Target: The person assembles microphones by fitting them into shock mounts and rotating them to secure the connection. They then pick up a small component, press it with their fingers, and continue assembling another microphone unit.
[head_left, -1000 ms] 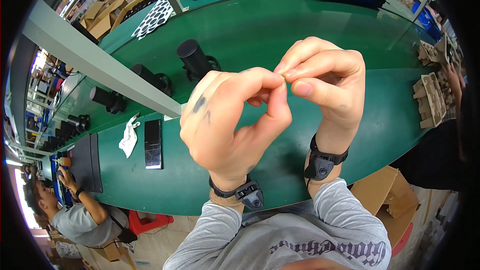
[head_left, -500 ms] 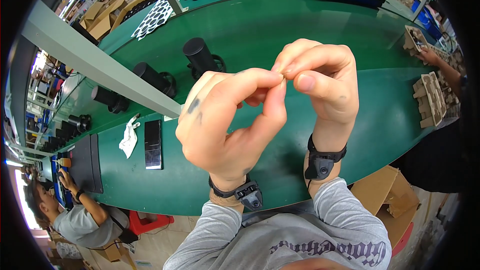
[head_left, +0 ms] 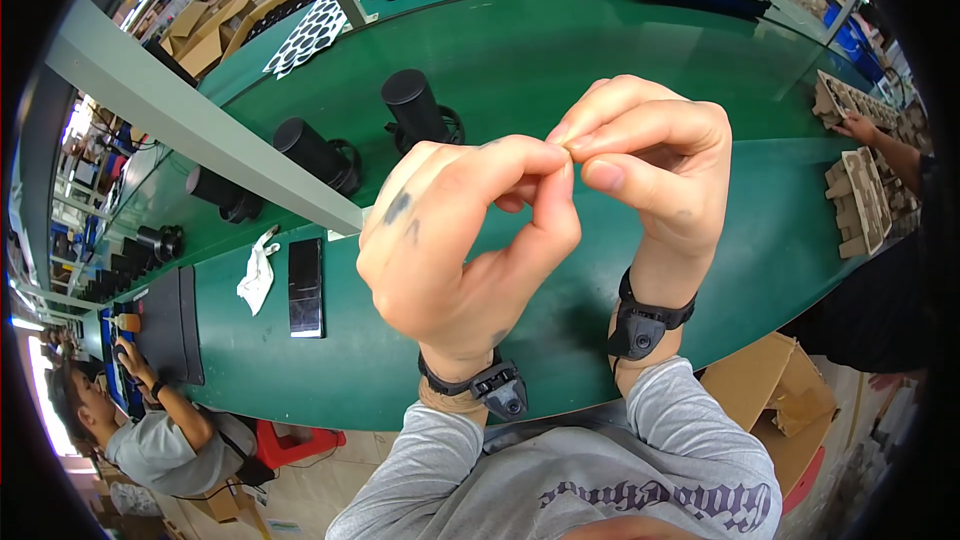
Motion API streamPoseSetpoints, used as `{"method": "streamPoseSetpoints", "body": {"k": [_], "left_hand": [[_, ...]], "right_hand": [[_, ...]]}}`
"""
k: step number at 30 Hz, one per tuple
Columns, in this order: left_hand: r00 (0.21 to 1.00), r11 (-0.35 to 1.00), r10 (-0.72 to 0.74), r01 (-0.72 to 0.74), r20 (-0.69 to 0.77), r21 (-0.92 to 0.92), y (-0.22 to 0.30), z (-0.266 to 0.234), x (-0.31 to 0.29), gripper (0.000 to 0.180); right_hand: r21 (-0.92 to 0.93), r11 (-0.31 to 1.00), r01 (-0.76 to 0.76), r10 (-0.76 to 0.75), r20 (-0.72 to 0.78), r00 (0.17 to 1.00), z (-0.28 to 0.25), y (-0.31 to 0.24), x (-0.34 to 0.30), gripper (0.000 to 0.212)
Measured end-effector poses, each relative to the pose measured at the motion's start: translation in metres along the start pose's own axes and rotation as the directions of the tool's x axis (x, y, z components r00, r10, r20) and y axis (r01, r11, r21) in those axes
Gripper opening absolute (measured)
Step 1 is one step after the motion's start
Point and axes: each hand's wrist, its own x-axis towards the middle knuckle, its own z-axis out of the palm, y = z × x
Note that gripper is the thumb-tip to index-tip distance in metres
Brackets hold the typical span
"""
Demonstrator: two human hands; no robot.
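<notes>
My left hand (head_left: pixel 450 230) is raised over the green work surface (head_left: pixel 480 350), thumb and forefinger pinched together. The fingertips of my right hand (head_left: pixel 680 155) meet them. Something very small may sit between the fingertips, but I cannot make out what it is. The right thumb is held a little apart from its forefinger. Beyond my left hand stands a black cylindrical device (head_left: pixel 412 105) with a ring-shaped part at its base. Another black cylinder (head_left: pixel 305 145) is farther left, beside the grey metal post (head_left: pixel 220 140).
A white cloth (head_left: pixel 258 275) and a black phone-like slab (head_left: pixel 306 285) lie left of my hands. Moulded pulp trays (head_left: pixel 855 202) sit at the right, where another person's hand (head_left: pixel 855 127) reaches in. A co-worker (head_left: pixel 165 440) sits at lower left. An open carton (head_left: pixel 770 395) stands below the table edge.
The black cylinders have shifted slightly to the right along the green strip. My hands stay fingertip to fingertip, with the right hand turned a little rightward. The other person's hand at right has moved slightly.
</notes>
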Motion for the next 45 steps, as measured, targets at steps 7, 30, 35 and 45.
{"method": "streamPoseSetpoints", "body": {"k": [7, 30, 35, 45], "left_hand": [[0.997, 0.998, -0.061, 0.061, -0.044, 0.002, 0.0, 0.003, -0.001, 0.024], [0.997, 0.999, -0.031, 0.032, 0.069, -0.02, 0.0, -0.008, 0.003, 0.024], [0.999, 0.999, 0.027, -0.026, 0.035, -0.041, -0.001, -0.003, 0.003, 0.024], [0.999, 0.998, 0.046, -0.044, 0.027, -0.044, -0.002, -0.004, 0.003, 0.022]], "right_hand": [[0.068, 0.997, -0.035, 0.035, 0.0, 0.999, 0.001, 0.004, 0.0, 0.011], [0.17, 0.981, -0.098, 0.103, -0.021, 0.994, 0.003, 0.006, 0.0, 0.012], [0.147, 0.984, -0.106, 0.111, -0.032, 0.993, 0.001, 0.004, -0.001, 0.011], [0.174, 0.975, -0.139, 0.143, -0.012, 0.99, 0.003, 0.004, -0.001, 0.011]]}}
